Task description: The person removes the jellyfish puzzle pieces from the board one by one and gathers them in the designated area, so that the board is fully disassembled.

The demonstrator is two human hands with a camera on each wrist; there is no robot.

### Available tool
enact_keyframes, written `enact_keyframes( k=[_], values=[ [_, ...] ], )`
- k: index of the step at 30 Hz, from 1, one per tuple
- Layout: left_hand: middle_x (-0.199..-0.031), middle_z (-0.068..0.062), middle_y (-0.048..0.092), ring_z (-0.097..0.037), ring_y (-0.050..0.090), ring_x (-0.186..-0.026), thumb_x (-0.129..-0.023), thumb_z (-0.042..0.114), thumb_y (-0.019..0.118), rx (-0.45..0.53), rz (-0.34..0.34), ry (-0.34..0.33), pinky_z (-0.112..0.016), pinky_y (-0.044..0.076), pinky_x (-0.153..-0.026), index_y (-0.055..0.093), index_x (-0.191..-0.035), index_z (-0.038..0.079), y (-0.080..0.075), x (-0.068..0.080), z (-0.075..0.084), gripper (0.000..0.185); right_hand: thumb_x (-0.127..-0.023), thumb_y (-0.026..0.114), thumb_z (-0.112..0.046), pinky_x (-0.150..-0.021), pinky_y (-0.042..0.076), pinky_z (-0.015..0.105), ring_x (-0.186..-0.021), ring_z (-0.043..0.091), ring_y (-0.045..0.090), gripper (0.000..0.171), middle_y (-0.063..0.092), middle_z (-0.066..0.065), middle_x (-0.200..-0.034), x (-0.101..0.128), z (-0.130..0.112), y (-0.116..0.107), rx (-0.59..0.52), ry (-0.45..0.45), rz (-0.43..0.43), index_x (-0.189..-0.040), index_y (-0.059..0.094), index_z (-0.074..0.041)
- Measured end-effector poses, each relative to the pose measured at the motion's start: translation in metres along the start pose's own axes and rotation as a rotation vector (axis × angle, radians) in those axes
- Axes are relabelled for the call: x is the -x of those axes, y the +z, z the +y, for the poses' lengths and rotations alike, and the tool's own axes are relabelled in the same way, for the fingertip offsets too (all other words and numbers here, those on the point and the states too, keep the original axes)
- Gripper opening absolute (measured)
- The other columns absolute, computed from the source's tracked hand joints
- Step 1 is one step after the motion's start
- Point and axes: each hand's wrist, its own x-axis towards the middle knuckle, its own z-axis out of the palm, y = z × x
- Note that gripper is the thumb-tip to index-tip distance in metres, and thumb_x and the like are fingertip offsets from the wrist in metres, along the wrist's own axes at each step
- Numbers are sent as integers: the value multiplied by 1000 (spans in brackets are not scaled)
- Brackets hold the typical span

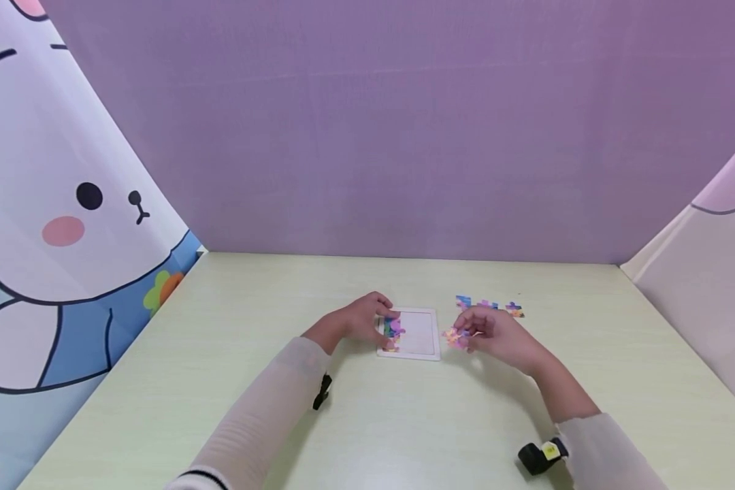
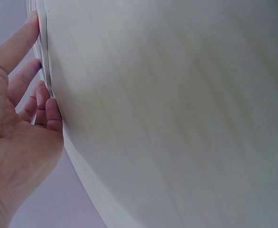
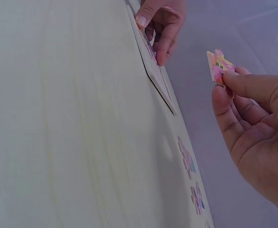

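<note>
A white puzzle tray (image 1: 420, 334) lies on the table, with joined colourful puzzle pieces (image 1: 395, 328) along its left side. My left hand (image 1: 367, 318) spans that side. Its thumb and index finger press there, seen also in the right wrist view, while the left wrist view shows the fingers (image 2: 53, 114) at the tray's edge. My right hand (image 1: 493, 333) pinches a pink and yellow puzzle piece (image 3: 218, 65) between thumb and fingers. It holds the piece up off the table, just right of the tray.
Several loose puzzle pieces (image 1: 514, 309) lie behind the right hand, partly covered by it in the head view. The pale wooden table (image 1: 373, 422) ends at a purple backdrop (image 1: 404, 136). Black wrist straps (image 1: 535, 457) sit by both forearms, and a cartoon-printed cloth (image 1: 49, 170) hangs at left.
</note>
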Motion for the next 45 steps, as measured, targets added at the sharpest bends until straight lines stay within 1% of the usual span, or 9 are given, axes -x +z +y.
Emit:
enact_keyframes(
  k=[6,13,15,22,26,34,38,41,45],
  values=[
    [-142,-5,41,-26,35,-134,-77,26,85,1,-3,8,-39,29,-113,57,-137,13,1,-2,-2,67,-87,62,11,-74,57,39,-86,23,64,22,63,18,-98,7,2,-8,-2,-10,35,-107,62,4],
    [-142,-4,41,-25,35,-134,-77,26,85,4,-2,-11,-39,29,-113,57,-137,14,2,-2,-2,68,-87,65,8,-74,57,33,-86,18,66,20,67,16,-98,14,7,-17,-19,-12,70,-106,62,4],
    [-142,-4,41,-25,35,-134,-77,26,85,4,-3,-16,-39,29,-113,57,-137,15,2,-2,-3,68,-87,66,7,-74,57,32,-86,17,66,20,67,15,-98,17,7,-20,-12,-8,81,-106,63,4],
    [-143,-3,40,-25,34,-135,-77,28,85,-15,-6,-12,-38,29,-113,57,-138,16,3,-3,-4,68,-87,64,8,-76,57,35,-87,18,65,23,66,17,-100,26,8,-28,10,-1,94,-110,62,5],
    [-143,-3,40,-25,34,-135,-77,28,85,-7,-5,-15,-38,29,-113,57,-138,16,3,-3,-3,68,-88,64,8,-77,57,35,-87,18,66,24,66,16,-101,31,10,-34,13,1,107,-111,62,5],
    [-143,-3,41,-25,35,-135,-77,27,85,2,6,-16,-39,29,-112,57,-137,16,2,-1,-3,68,-89,66,3,-76,56,29,-88,14,65,26,68,8,-101,41,13,-46,13,-16,156,-114,61,7],
    [-142,-4,41,-25,35,-134,-76,25,85,14,7,-23,-39,30,-112,58,-137,15,2,0,-2,67,-90,68,-1,-76,56,29,-87,13,65,27,68,8,-99,44,15,-50,19,-7,169,-114,61,7],
    [-142,-4,41,-25,35,-134,-76,25,85,13,5,-22,-39,30,-112,58,-137,15,1,0,-1,67,-91,67,-3,-76,56,29,-87,14,65,27,68,10,-100,47,17,-54,37,-4,174,-116,61,7],
    [-143,-5,41,-26,35,-135,-77,26,85,2,3,-16,-39,30,-112,57,-137,14,1,0,-1,67,-93,65,-3,-75,56,30,-85,18,66,26,68,9,-101,50,24,-62,54,10,192,-117,60,6]
  ],
)
